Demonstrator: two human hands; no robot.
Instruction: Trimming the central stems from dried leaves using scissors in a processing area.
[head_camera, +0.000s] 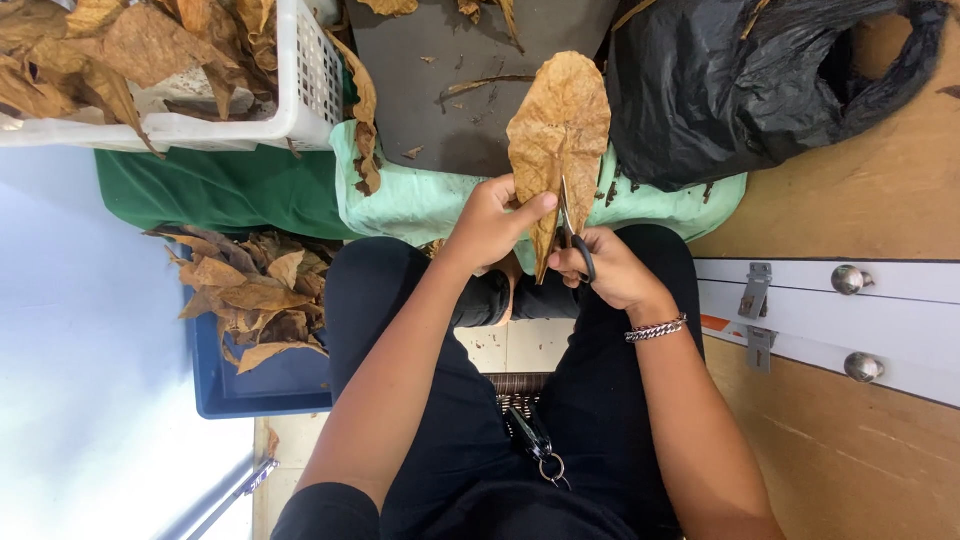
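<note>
The left hand (492, 222) pinches a large dried brown leaf (560, 130) by its lower edge, keeping it upright and taut. Just beside it, the right hand (610, 268) is closed around small scissors (572, 240), blades meeting the leaf's base along its midrib.

Both your bare forearms reach forward over your lap and converge in front of you. Your left hand (490, 222) is raised, fingers curled, thumb stretched out toward the right. Your right hand (612, 268) sits just beside it, fingers closed in a grip, with a chain bracelet (656, 328) on that wrist.
</note>
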